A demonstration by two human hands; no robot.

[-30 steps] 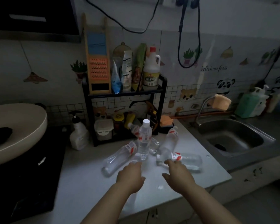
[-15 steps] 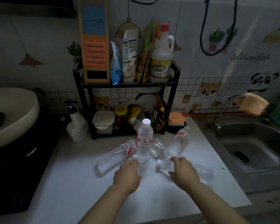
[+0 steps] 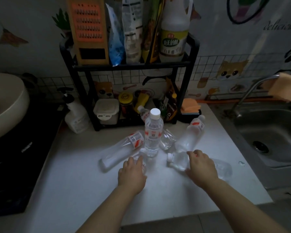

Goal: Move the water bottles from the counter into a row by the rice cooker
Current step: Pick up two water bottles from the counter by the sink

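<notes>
White counter, water bottles, spray bottle

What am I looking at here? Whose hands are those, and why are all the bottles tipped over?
There is no machine here. A person wears a camera on their head, so you see what they see, looking down at their own arms. The left hand and the right hand reach over a white counter. Clear water bottles are piled there. One upright bottle stands in the middle; the others lie on their sides. The right hand rests on a lying bottle, and the left hand touches another near its fingertips, but nothing is lifted yet. Behind them stands a black rack of kitchen things, and a sink is on the right.
</notes>
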